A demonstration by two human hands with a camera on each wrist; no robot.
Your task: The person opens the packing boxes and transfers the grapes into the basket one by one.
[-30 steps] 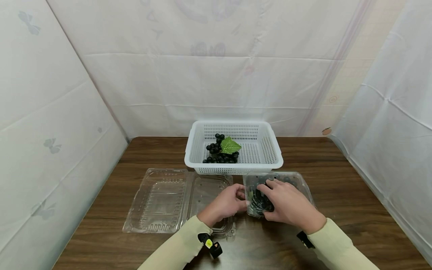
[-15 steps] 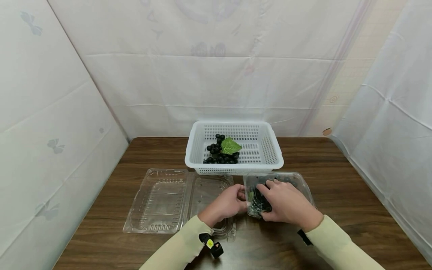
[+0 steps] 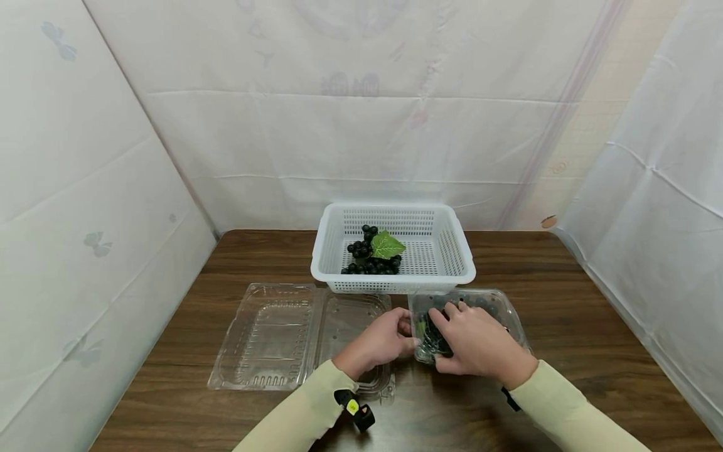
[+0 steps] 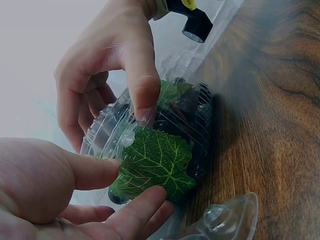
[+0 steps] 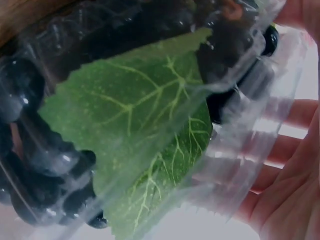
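Observation:
A clear plastic clamshell (image 3: 511,317) packed with dark grapes (image 5: 37,165) sits at the table's centre right. A green leaf (image 4: 160,160) shows through its wall. At its left end my left hand (image 3: 377,342) holds the corner, thumb against the rim and fingertips at the wall below. My right hand (image 3: 480,344) reaches over the lid with fingers bent on top and thumb at the front edge, gripping it. The wrist views show both hands close around the rim. The palm and fingers cover part of the lid, so whether it is latched is hidden.
Behind the clamshell stands a white perforated basket (image 3: 395,278), holding a bunch of black grapes (image 3: 369,267) with a leaf. To the left lies a second clear clamshell (image 3: 268,333), spread open with nothing in it, partly under my left forearm. White cloth walls surround the wooden table.
My right hand has slid slightly left along the lid, its thumb moving along the front edge. My left hand, the basket and the spread clamshell stay where they were.

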